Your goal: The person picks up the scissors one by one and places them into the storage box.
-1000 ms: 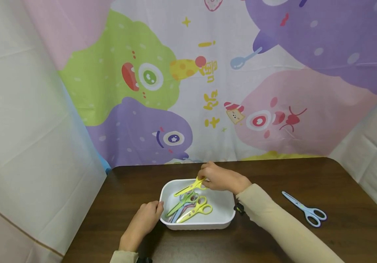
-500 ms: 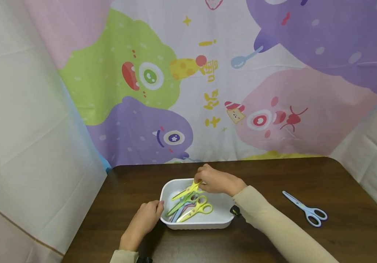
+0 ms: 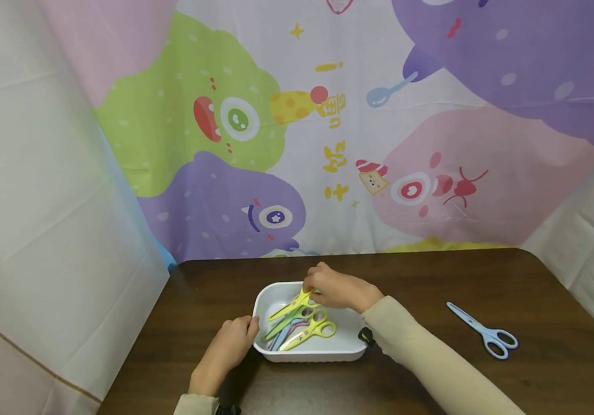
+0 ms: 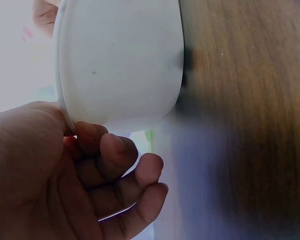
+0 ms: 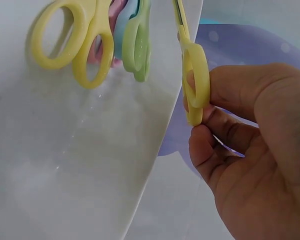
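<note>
My right hand (image 3: pixel 340 288) pinches the handle loops of a pair of yellow scissors (image 5: pixel 196 80) over the back part of a white tray (image 3: pixel 345 340). The blades of those scissors point left and down over the tray. At the tray's left end, my left hand (image 3: pixel 229 343) grips the rim (image 4: pixel 62 65) between thumb and fingers. Inside the tray lie a second pair of yellow scissors (image 3: pixel 322 325), green scissors (image 3: pixel 281 325), and blue and pink ones partly hidden beneath them.
A pair of light blue scissors (image 3: pixel 488 334) lies on the brown table (image 3: pixel 405 380) to the right of the tray. Behind the table hangs a cartoon-printed curtain (image 3: pixel 328 230). White cloth (image 3: pixel 53 202) hangs at the left side.
My right hand has moved slightly left and down with the yellow scissors, bringing them nearer the green pair. The left hand stays on the tray's rim.
</note>
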`<act>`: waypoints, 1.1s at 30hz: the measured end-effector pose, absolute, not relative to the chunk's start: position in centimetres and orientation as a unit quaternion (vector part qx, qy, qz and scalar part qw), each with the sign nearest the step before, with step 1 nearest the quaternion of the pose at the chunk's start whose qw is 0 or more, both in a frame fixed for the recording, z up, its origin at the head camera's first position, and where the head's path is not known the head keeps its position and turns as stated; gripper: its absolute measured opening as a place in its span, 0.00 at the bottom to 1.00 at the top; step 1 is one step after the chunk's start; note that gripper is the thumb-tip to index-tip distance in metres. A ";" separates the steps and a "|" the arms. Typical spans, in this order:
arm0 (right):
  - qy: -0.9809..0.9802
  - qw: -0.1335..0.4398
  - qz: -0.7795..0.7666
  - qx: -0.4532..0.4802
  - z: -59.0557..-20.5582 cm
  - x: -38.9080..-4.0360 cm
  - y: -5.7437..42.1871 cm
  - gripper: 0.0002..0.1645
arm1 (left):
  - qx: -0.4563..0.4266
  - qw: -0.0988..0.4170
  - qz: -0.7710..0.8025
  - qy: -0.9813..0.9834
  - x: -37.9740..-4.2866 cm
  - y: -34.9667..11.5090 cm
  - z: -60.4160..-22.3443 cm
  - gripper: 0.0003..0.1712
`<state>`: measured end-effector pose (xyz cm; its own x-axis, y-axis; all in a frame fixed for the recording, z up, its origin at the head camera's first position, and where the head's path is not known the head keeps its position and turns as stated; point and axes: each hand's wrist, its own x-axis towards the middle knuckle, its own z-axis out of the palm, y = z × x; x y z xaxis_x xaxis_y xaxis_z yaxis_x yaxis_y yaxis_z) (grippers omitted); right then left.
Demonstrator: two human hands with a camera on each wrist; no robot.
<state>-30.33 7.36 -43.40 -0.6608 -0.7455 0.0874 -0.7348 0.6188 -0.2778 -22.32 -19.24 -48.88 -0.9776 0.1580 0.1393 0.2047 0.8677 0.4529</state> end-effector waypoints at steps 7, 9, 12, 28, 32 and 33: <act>0.897 0.006 -0.139 -0.420 -43.6 -30.3 7.0 0.08 | -0.092 0.047 -0.238 -0.966 -22.3 -19.3 -48.9 0.19; 0.897 0.002 -0.136 -0.420 -43.7 -30.3 6.8 0.08 | -0.091 0.046 -0.238 -0.966 -22.2 -19.3 -48.9 0.19; 0.897 0.005 -0.136 -0.421 -43.7 -30.2 6.6 0.07 | -0.090 0.045 -0.239 -0.966 -22.2 -19.3 -48.9 0.18; 0.911 0.049 -0.113 -0.392 -44.0 -30.0 5.1 0.09 | -0.092 0.042 -0.236 -0.966 -22.2 -19.2 -48.8 0.20; 0.916 0.049 -0.107 -0.383 -44.1 -30.2 5.0 0.09 | -0.099 0.051 -0.245 -0.963 -22.3 -19.3 -49.0 0.20; 0.917 0.048 -0.106 -0.383 -44.1 -30.2 4.9 0.09 | -0.102 0.054 -0.249 -0.962 -22.2 -19.4 -49.0 0.20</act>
